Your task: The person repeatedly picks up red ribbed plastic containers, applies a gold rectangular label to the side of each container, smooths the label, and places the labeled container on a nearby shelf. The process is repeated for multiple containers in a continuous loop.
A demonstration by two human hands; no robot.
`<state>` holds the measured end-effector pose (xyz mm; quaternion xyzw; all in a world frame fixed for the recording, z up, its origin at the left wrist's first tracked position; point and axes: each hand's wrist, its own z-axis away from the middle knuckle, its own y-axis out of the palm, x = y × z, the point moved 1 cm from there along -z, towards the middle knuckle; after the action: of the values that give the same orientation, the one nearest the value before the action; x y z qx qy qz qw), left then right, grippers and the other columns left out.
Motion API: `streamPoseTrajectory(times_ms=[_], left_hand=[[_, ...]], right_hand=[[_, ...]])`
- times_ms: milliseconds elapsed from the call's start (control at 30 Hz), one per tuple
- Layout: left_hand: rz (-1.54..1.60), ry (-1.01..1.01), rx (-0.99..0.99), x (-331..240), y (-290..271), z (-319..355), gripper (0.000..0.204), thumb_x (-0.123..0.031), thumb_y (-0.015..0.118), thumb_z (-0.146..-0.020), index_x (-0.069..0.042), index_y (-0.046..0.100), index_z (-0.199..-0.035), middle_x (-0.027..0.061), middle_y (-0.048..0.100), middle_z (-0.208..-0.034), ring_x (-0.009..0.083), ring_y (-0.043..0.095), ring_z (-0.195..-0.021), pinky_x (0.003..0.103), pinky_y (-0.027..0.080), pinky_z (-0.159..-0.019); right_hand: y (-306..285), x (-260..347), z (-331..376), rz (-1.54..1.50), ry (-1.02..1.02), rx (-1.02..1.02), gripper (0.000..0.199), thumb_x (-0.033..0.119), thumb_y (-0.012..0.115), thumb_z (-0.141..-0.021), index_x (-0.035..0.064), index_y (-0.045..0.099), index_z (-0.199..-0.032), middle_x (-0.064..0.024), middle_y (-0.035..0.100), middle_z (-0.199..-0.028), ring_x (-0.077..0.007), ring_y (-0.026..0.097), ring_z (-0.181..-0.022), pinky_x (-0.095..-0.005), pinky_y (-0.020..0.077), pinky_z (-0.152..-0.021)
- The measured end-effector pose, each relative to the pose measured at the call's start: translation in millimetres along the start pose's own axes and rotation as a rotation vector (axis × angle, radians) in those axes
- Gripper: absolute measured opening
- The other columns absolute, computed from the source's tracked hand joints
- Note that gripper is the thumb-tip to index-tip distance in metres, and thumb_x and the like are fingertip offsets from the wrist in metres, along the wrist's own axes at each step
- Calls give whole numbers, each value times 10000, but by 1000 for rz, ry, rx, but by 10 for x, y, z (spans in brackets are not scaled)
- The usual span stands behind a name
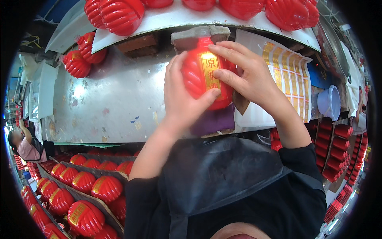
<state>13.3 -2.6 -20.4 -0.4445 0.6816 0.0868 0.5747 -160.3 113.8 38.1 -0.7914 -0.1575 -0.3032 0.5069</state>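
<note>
A glossy red ribbed bottle (191,75) lies on the bench in front of me, its neck pointing away. Down its upper face runs a gold label (210,65) with red characters. My left hand (180,92) wraps the bottle's left side, thumb resting low near the label. From the right, my right hand (248,75) holds the other side, its thumb and fingertips against the label's right edge. The neck rests at a grey notched block (184,38). Under the bottle's base is a purple cloth (213,122).
Gold label sheets (287,77) lie right of the bottle, near a pale blue basin (329,102). Red bottles (121,16) line a white shelf (167,20) at the far side. Two more (76,63) stand left. Crates of labelled red bottles (85,218) fill the lower left.
</note>
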Motion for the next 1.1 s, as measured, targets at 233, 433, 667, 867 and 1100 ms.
streamPoseTrajectory(times_ms=[233,433,667,867,1100], left_hand=[[-97,258,4,29,-125,-97,694,-534,598,-1000,-123,497,-1550,240,391,-1573,423,404,-1430,505,322,-1193],[-258,303,109,-62,-117,-197,542,-377,652,-958,-160,624,-1454,202,441,-1547,390,434,-1401,479,326,-1192],[-299,322,77,-116,-94,-181,558,-295,728,-881,-179,641,-1419,213,462,-1509,421,435,-1373,507,390,-1155],[-298,312,79,-82,-89,-175,540,-391,673,-955,-174,634,-1449,192,465,-1528,382,449,-1387,480,325,-1188],[394,52,8,77,-94,-129,555,-244,543,-1058,-13,463,-1556,182,498,-1534,266,498,-1407,371,362,-1194]], right_hand=[[-94,-104,116,-255,191,34,567,294,728,-968,145,600,-1500,-77,615,-1411,-60,516,-742,-204,451,-656],[16,-83,281,-152,206,47,789,366,775,-869,171,499,-1583,-110,607,-1442,-76,503,-689,-226,481,-663],[28,-114,276,-176,208,71,838,417,777,-857,174,472,-1599,-147,642,-1386,-98,544,-713,-265,511,-683],[127,-165,296,-106,115,9,852,401,792,-864,168,450,-1609,-165,636,-1391,-107,578,-751,-278,531,-721],[50,-100,285,-182,217,83,832,396,768,-902,177,424,-1626,-95,692,-1091,-94,554,-721,-275,496,-684]])
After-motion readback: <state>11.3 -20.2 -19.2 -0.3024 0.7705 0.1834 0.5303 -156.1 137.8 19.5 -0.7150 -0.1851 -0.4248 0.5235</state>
